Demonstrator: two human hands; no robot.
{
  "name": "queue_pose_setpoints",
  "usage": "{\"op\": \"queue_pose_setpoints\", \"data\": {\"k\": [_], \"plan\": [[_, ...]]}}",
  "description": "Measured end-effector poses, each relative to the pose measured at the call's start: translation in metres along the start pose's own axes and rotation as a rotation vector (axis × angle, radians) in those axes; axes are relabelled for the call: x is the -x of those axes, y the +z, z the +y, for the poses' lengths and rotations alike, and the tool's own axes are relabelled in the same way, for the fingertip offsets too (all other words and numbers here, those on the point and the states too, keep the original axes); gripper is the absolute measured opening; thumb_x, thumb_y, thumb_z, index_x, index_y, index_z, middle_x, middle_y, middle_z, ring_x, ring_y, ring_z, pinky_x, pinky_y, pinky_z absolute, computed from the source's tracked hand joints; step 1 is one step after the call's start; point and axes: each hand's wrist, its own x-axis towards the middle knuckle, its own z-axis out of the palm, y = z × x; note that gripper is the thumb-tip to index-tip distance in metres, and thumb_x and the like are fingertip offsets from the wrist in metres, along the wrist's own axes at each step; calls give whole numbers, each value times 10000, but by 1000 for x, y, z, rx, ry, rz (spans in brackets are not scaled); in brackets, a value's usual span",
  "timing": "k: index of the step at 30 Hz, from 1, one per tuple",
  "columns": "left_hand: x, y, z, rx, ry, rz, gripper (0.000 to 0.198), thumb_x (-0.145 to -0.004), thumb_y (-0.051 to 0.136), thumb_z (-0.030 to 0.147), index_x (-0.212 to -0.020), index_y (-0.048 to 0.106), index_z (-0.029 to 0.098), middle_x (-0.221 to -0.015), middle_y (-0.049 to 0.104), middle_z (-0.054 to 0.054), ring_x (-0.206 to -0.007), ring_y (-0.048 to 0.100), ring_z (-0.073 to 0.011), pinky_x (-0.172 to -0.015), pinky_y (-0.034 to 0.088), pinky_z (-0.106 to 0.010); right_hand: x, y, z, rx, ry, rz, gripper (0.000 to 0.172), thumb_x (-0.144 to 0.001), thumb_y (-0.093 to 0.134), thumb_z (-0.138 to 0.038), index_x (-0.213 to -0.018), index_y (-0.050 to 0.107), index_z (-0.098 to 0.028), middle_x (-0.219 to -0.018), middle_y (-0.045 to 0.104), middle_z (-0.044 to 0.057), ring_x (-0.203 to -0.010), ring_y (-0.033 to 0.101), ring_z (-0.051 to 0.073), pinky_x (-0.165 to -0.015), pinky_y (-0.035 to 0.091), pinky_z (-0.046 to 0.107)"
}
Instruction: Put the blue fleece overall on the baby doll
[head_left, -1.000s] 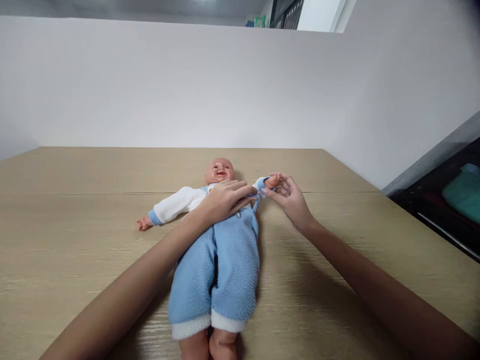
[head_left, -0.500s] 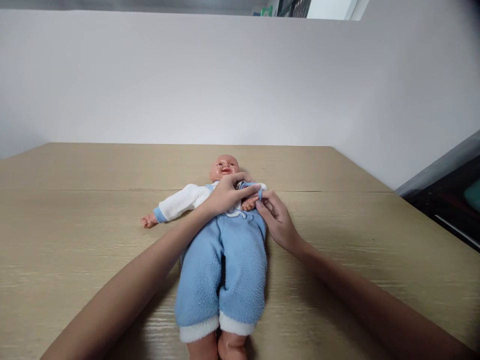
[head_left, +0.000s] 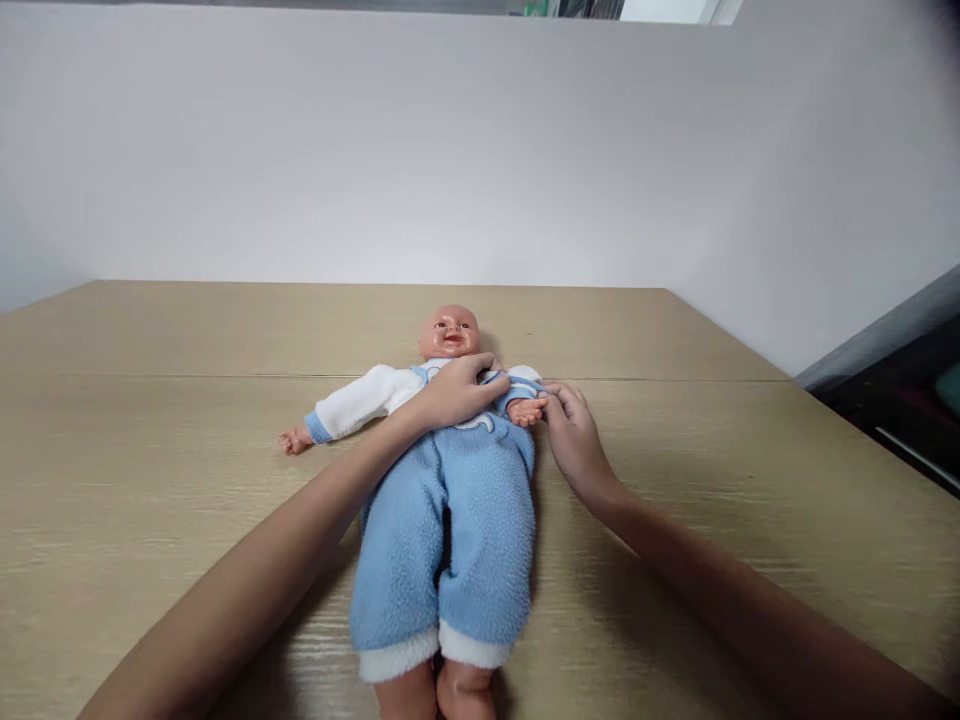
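A baby doll (head_left: 450, 500) in a white top and blue fleece dungarees lies on its back on the wooden table (head_left: 150, 480), head away from me. My left hand (head_left: 457, 392) rests on its chest, fingers curled round the blue shoulder strap near the neck. My right hand (head_left: 574, 440) pinches the doll's small hand and blue cuff, which lie folded across its chest. The doll's other arm stretches out to the left with its hand on the table. Its bare feet run off the bottom edge.
A plain white wall (head_left: 375, 160) stands behind the table's far edge. At the right, beyond the table's side edge, there is a dark shelf unit (head_left: 900, 400) with something teal in it.
My right hand has brought the doll's arm from stretched out at the right to folded across its chest. My left hand has shifted slightly on the chest, staying at the strap.
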Motion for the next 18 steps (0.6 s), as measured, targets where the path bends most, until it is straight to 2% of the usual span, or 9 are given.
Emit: {"op": "queue_pose_setpoints", "data": {"k": [3, 5, 8, 11, 15, 18], "plan": [[-3, 1, -4, 36, -13, 22, 260, -958, 596, 434, -833, 548, 211, -794, 529, 35, -780, 483, -167, -746, 350, -330, -4, 10, 1, -88, 116, -19, 268, -832, 614, -530, -845, 610, -262, -890, 636, 29, -918, 608, 254, -844, 518, 376], [-6, 0, -7, 82, -21, 33, 258, -965, 598, 441, -860, 564, 207, -812, 537, 32, -797, 493, -167, -759, 361, -323, -10, 19, 1, -149, 187, -54, 261, -811, 607, -522, -803, 563, -265, -814, 617, 10, -814, 599, 229, -742, 511, 351], [-11, -3, -10, 185, -61, 50, 261, -968, 595, 432, -846, 551, 205, -809, 520, 31, -796, 494, -162, -768, 375, -312, -18, 28, -1, -217, 241, -129, 293, -789, 603, -547, -817, 587, -256, -844, 670, 24, -820, 634, 231, -754, 544, 359], [-13, -4, -11, 240, -93, 65, 273, -964, 602, 428, -818, 525, 210, -782, 492, 36, -765, 476, -155, -748, 373, -307, -19, 26, -3, -214, 221, -145, 321, -768, 647, -565, -849, 614, -256, -861, 668, 4, -849, 622, 217, -776, 528, 339], [-12, -3, -12, 173, -70, 76, 253, -961, 612, 414, -833, 549, 205, -790, 530, 30, -781, 508, -162, -757, 379, -309, -16, 13, -3, -133, 144, -106, 259, -760, 676, -498, -844, 614, -261, -828, 586, -36, -834, 535, 186, -773, 453, 299], [-10, -1, -13, 122, -57, 93, 233, -970, 607, 401, -856, 576, 200, -817, 572, 22, -801, 536, -167, -772, 392, -314, -19, 14, 0, -95, 121, -126, 256, -805, 628, -519, -843, 578, -271, -815, 561, -34, -823, 527, 194, -765, 456, 303]]}}
